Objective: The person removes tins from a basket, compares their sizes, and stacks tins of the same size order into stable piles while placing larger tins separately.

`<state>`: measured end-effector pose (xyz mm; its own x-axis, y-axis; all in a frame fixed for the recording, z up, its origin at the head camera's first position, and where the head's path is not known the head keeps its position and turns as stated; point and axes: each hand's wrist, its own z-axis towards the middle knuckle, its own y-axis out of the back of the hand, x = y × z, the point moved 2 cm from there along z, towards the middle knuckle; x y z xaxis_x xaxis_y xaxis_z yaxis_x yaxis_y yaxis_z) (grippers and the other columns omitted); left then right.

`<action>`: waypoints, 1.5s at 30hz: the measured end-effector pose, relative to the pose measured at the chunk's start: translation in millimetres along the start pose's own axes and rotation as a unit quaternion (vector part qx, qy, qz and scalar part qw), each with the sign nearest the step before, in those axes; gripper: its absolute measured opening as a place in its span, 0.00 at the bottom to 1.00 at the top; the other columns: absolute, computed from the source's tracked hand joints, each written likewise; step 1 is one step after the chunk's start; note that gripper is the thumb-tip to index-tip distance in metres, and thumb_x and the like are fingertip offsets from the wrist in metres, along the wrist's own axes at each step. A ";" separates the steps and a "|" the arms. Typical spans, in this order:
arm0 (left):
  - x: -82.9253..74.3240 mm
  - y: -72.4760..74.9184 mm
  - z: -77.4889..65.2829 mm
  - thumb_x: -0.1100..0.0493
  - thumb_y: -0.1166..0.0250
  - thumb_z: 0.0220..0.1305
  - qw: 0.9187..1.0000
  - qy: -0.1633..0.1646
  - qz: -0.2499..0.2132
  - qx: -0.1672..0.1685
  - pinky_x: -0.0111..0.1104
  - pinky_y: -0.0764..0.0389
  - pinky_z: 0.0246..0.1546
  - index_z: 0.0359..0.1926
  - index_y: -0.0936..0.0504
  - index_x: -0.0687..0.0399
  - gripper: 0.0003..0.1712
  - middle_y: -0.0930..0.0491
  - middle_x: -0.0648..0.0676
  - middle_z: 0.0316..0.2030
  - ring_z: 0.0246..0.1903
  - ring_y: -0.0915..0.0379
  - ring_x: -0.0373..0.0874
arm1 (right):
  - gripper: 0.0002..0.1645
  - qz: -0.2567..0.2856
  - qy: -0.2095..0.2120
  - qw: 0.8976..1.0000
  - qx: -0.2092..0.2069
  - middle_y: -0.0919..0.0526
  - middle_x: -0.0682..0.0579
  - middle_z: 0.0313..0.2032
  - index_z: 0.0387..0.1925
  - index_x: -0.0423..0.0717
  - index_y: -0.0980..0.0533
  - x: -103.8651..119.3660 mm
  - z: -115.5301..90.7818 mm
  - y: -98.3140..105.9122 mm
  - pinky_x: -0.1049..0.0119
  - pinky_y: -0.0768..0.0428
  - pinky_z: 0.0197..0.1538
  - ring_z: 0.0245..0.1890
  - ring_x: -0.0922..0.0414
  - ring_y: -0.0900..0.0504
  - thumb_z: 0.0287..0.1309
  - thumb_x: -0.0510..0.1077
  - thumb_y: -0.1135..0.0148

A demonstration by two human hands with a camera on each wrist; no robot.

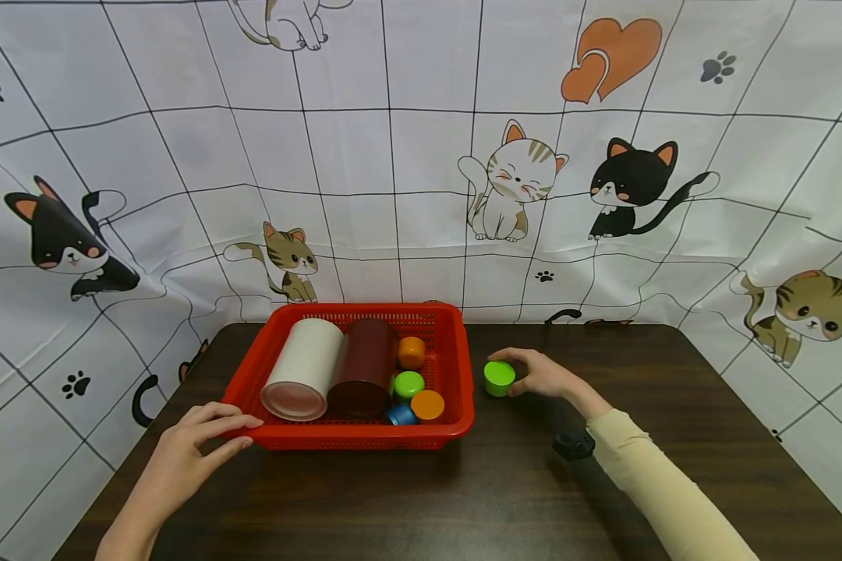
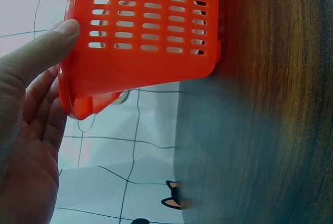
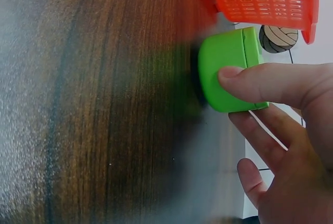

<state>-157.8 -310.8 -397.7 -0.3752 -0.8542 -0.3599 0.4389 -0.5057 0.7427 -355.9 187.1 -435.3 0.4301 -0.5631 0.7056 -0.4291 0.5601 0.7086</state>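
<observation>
On the table stands a red plastic basket [image 1: 365,442]. My left hand [image 1: 192,452] pinches its near left corner; the left wrist view shows the thumb [image 2: 49,47] on the outer wall just below the rim and fingers behind. To the right of the basket, my right hand [image 1: 543,375] pinches a small bright green lidded container [image 1: 498,379]. In the right wrist view the thumb presses the side of this green container [image 3: 223,57], with fingers at its other side. The container has a rounded base and stands close over the tabletop.
Inside the basket lie a white cylinder [image 1: 305,362], a dark maroon cylinder [image 1: 366,362] and several small round containers: orange [image 1: 412,353], green [image 1: 408,384], orange-yellow [image 1: 428,405] and blue [image 1: 401,414]. The dark wooden table [image 1: 421,506] meets a cat-print sheet [image 1: 421,156] behind.
</observation>
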 end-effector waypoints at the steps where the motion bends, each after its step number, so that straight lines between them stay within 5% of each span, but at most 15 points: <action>1: 0.0 -0.1 -0.2 0.64 0.20 0.41 1.000 0.000 0.000 -0.001 0.08 0.36 0.44 0.39 0.12 0.31 0.25 0.18 0.42 0.39 0.43 0.38 0.20 | 0.37 0.001 -0.002 1.000 0.002 0.24 0.39 0.63 0.65 0.39 0.30 0.0 -0.1 -0.4 0.36 0.35 0.67 0.64 0.40 0.30 0.52 0.31 0.32; 37: 1.2 -2.4 -1.6 0.66 0.21 0.40 1.000 -0.013 -0.021 -0.015 0.09 0.35 0.44 0.40 0.11 0.34 0.26 0.19 0.41 0.38 0.43 0.38 0.20 | 0.37 -0.007 0.000 1.000 0.007 0.24 0.41 0.63 0.65 0.42 0.29 -3.6 -1.4 -4.1 0.35 0.34 0.66 0.65 0.38 0.30 0.51 0.33 0.31; 45: 1.9 -2.8 -1.1 0.66 0.21 0.40 0.999 -0.020 -0.022 -0.019 0.09 0.35 0.44 0.40 0.11 0.34 0.26 0.19 0.41 0.38 0.43 0.37 0.21 | 0.50 0.019 -0.004 0.999 0.038 0.33 0.33 0.68 0.74 0.43 0.43 5.8 0.5 1.5 0.38 0.27 0.63 0.62 0.36 0.27 0.51 0.31 0.32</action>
<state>-158.9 -311.2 -401.1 -0.4267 -0.8263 -0.3676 0.4514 -0.5468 0.7052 -354.5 184.3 -430.2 0.4053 -0.5476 0.7320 -0.5038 0.5344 0.6787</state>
